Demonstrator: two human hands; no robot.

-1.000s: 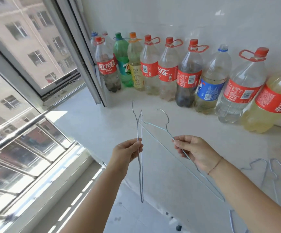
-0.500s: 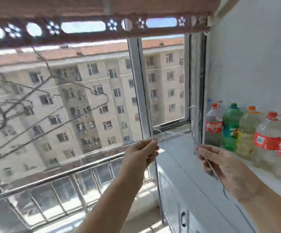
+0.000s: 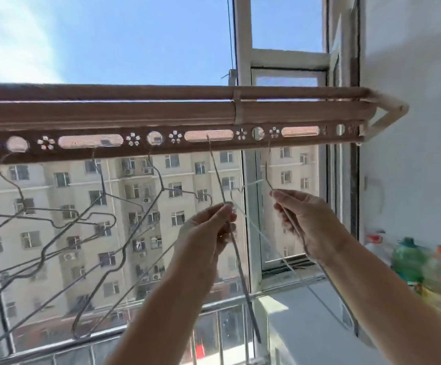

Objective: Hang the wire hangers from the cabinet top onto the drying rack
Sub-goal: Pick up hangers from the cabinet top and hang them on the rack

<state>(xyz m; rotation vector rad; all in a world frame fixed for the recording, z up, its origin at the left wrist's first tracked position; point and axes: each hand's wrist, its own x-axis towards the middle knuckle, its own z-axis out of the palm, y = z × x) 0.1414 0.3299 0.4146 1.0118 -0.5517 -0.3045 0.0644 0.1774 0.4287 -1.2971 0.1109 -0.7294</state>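
The brown drying rack (image 3: pixel 161 111) runs across the upper view, with a perforated bar (image 3: pixel 214 143) of slots and round holes below it. My left hand (image 3: pixel 209 230) pinches a wire hanger (image 3: pixel 240 272) whose hook reaches up to a slot in the bar. My right hand (image 3: pixel 306 219) grips a second wire hanger (image 3: pixel 327 275), its hook (image 3: pixel 267 177) just under the bar near a round hole. Several wire hangers (image 3: pixel 87 222) hang from the bar on the left.
The white cabinet top (image 3: pixel 306 317) lies at lower right, with blurred plastic bottles (image 3: pixel 409 262) along the white wall (image 3: pixel 412 154). A window frame (image 3: pixel 245 180) stands behind the hands, and a metal railing (image 3: pixel 108 335) runs below.
My view has tilted up from the cabinet top to the rack. Both hands have lifted their hangers from above the cabinet up to the perforated bar.
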